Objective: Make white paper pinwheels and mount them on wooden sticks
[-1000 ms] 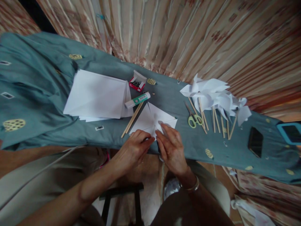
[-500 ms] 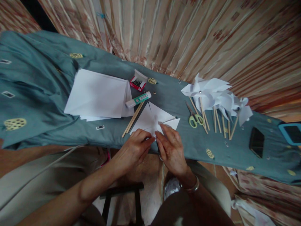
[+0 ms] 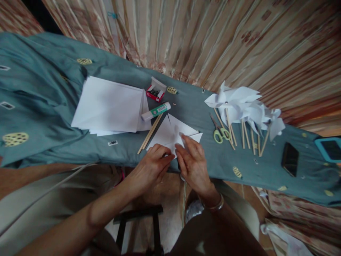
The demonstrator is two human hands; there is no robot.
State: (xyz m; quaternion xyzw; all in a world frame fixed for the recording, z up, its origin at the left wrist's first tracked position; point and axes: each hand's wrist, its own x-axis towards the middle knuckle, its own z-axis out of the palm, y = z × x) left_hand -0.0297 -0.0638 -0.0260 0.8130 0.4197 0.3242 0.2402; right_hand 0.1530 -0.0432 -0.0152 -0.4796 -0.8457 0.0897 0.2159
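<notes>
A white paper square with slits cut in from its corners lies at the table's front edge. My left hand is closed, pinching the paper's near corner between thumb and fingertips. Across the same sheet, my right hand rests with its fingers stretched out and fingertips on the paper, close beside the left fingertips. The hands hide the near part of the sheet. Just left of it are several wooden sticks and a green-and-white glue stick.
A stack of white paper lies left, near an opened red box of small pins. To the right are scissors, several paper pinwheels on sticks, a dark phone and a blue-framed device. A curtain hangs behind the table.
The whole view has shifted slightly. Both hands stay at the paper's near corner, with hardly any change in their grip or in the sheet.
</notes>
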